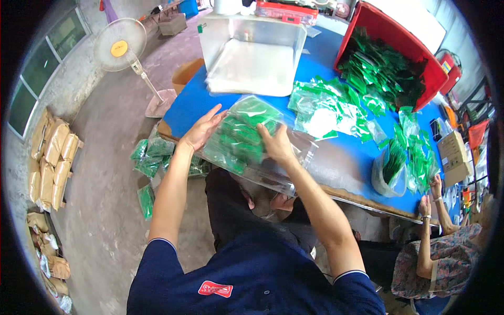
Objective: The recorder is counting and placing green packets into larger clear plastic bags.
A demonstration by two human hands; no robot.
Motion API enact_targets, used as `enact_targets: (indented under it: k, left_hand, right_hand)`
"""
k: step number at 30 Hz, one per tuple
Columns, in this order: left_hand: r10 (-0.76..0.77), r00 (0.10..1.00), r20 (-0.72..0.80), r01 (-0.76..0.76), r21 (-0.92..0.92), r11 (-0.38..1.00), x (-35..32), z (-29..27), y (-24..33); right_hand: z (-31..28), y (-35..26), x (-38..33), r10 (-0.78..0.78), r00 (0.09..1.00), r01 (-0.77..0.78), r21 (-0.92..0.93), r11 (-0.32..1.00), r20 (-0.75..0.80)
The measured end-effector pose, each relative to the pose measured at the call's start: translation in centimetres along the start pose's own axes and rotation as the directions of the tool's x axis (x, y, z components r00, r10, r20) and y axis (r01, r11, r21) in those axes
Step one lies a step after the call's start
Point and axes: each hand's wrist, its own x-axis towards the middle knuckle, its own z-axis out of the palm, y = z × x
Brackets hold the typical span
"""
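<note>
A clear plastic bag point(242, 136) filled with green packets is tilted at the table's front edge, slightly blurred. My right hand point(277, 144) grips its right side, thumb on top and the other fingers partly hidden. On the bag's left side my left hand point(202, 130) is open, fingers stretched out, its palm next to the plastic. The loose, unfilled end of the bag trails to the lower right. Just beyond it stands a clear plastic box point(256, 31) with a stack of clear bags point(251, 65) in it.
Loose green packets point(328, 105) lie on the blue table point(341, 152). A red bin point(438, 73) of green packets tips toward them. At right, a co-worker's hands point(428, 202) are near a clear tub point(382, 178). Filled bags point(152, 157) lie on the floor by a fan point(121, 47).
</note>
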Motion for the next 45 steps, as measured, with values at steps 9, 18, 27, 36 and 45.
enact_targets:
  k: [9, 18, 27, 36, 45]
  left_hand:
    - [0.061, 0.989, 0.135, -0.111, 0.405, 0.908, -0.1, 2.4, 2.4]
    - [-0.123, 0.965, 0.231, -0.204, 0.958, 0.203, 2.6, 6.2, 5.3]
    - [0.032, 0.946, 0.321, -0.301, 0.914, -0.274, 0.7, 12.7, -1.0]
    - [-0.007, 0.958, 0.288, -0.282, 0.933, -0.224, 0.5, 10.8, 1.1]
    - [0.364, 0.915, 0.175, -0.283, 0.921, 0.267, -1.3, 11.5, 2.9]
  right_hand:
    - [0.3, -1.0, -5.6, 0.001, 0.996, -0.032, 0.361, 0.932, 0.087]
    - [-9.9, 0.6, -9.9, 0.144, 0.887, -0.158, -0.004, 0.987, 0.439]
    - [-26.7, 3.4, -11.3, -0.433, 0.658, -0.309, -0.746, 0.590, -0.615]
    - [-32.3, 5.0, -5.7, -0.093, 0.532, -0.569, -0.437, 0.696, -0.841]
    - [-34.0, 1.1, -8.8, -0.455, 0.549, -0.041, -0.567, 0.822, -0.700]
